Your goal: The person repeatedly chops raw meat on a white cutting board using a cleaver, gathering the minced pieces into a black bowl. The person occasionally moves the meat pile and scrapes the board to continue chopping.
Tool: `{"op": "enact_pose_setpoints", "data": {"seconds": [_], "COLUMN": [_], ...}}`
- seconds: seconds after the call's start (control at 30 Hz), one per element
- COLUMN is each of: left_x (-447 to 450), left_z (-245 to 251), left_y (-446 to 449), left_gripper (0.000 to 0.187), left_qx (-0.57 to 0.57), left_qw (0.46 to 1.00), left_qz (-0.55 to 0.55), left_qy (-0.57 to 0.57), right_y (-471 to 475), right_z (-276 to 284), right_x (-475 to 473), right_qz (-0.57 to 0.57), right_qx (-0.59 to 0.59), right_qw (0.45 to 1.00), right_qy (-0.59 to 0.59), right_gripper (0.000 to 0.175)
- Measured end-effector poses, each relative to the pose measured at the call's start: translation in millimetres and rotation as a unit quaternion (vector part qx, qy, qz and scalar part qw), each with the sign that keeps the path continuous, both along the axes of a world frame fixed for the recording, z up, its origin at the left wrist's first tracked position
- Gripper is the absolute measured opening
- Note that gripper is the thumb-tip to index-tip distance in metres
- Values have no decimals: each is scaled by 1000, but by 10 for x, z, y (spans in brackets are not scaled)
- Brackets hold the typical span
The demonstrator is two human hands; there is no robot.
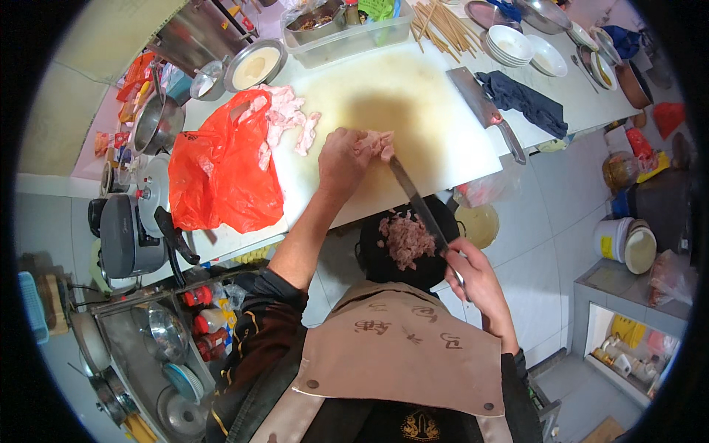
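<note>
My left hand (344, 160) grips a piece of raw pink meat (378, 144) above the white cutting board (465, 149). My right hand (475, 274), below the board's near edge, holds a long knife (418, 202) by its handle, with the blade's tip at the meat. Under the blade a black pot (376, 266) contains small cut pieces of meat (407, 238). More raw meat (283, 113) lies at the board's left, partly in a red plastic bag (224, 171).
A cleaver (476, 97) lies at the board's right edge, beside a dark cloth (523, 102). Behind stand a clear plastic tub (354, 44), wooden chopsticks (446, 27) and stacked white bowls (508, 44). A metal bowl of pale liquid (256, 65) stands back left, a pressure cooker (155, 194) at the left.
</note>
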State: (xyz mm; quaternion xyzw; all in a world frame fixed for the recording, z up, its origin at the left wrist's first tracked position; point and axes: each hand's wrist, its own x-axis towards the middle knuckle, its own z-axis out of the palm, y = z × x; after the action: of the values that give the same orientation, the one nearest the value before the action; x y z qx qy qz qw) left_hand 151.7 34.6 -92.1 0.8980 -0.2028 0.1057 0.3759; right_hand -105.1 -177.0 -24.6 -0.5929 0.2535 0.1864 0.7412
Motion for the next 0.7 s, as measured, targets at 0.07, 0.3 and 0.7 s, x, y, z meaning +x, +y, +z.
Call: {"op": "enact_pose_setpoints", "data": {"seconds": [0.07, 0.3, 0.7], "left_x": [-2, 18, 326], "left_z": [-29, -194, -191], "left_y": [-30, 8, -690], "left_gripper": [19, 18, 17], "left_qx": [35, 61, 37], "left_qw": [999, 998, 999], "left_qz": [-7, 22, 16], "left_qy": [3, -10, -24], "right_y": [16, -156, -4], "right_z": [-62, -95, -81], "right_x": [230, 454, 851], "right_qz": [7, -88, -37], "right_qx": [-9, -55, -154], "right_qw": [1000, 994, 986], "right_qy": [0, -21, -60], "right_gripper": [16, 21, 22]}}
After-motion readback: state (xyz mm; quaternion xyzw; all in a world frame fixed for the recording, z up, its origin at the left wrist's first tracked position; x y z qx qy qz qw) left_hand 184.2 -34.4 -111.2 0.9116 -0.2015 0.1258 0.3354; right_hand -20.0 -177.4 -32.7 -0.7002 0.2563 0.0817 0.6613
